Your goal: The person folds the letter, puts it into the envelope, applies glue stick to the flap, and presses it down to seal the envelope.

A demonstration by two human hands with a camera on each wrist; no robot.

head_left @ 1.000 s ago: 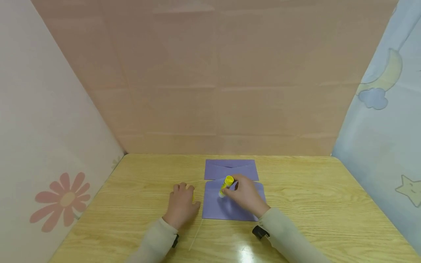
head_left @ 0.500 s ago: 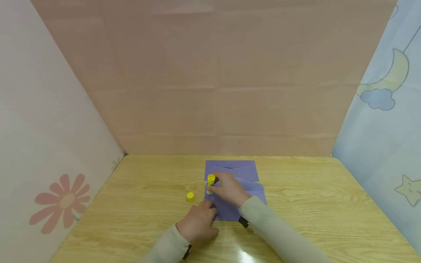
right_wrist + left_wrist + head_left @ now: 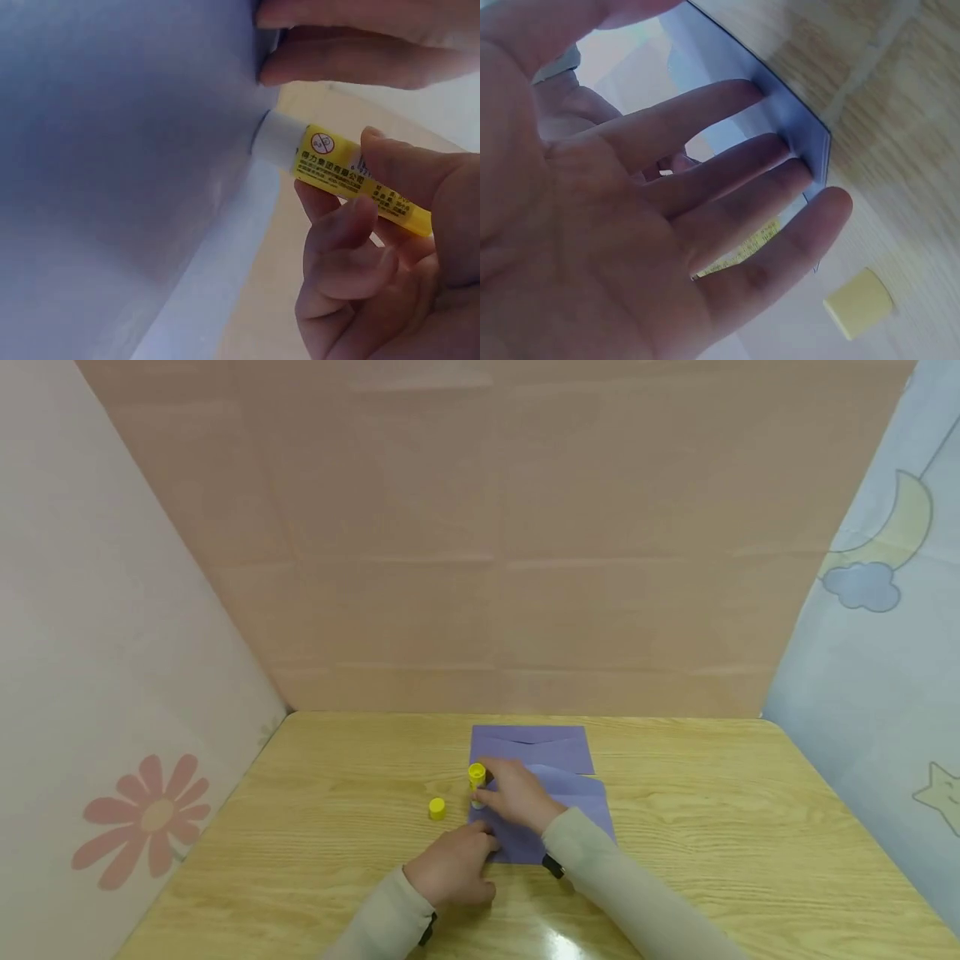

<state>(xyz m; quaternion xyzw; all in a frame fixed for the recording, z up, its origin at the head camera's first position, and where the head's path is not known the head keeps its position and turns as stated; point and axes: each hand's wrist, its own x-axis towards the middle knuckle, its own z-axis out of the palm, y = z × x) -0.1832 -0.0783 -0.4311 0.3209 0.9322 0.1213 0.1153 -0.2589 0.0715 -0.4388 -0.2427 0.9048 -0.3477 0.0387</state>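
Note:
My right hand (image 3: 521,795) pinches a yellow glue stick (image 3: 477,775) between thumb and fingers. In the right wrist view the white end of the glue stick (image 3: 281,140) meets the purple envelope (image 3: 112,150) near its edge. That envelope (image 3: 581,810) lies on the table with its flap folded out toward the far side. My left hand (image 3: 453,864) has its fingers extended, their tips resting on the envelope's near left part. In the left wrist view these fingertips (image 3: 776,146) touch the envelope (image 3: 814,135) by its corner. The yellow cap (image 3: 437,809) stands left of the envelope.
A second purple envelope (image 3: 536,741) lies just beyond the first, partly hidden by the right hand. The wood-grain table (image 3: 720,827) runs back to a pinkish-brown backdrop (image 3: 495,543). Patterned panels stand at both sides.
My right hand has carried the glue stick left to the envelope's left edge. My left hand has left the cap and come nearer, onto the envelope. In the last half second little has moved.

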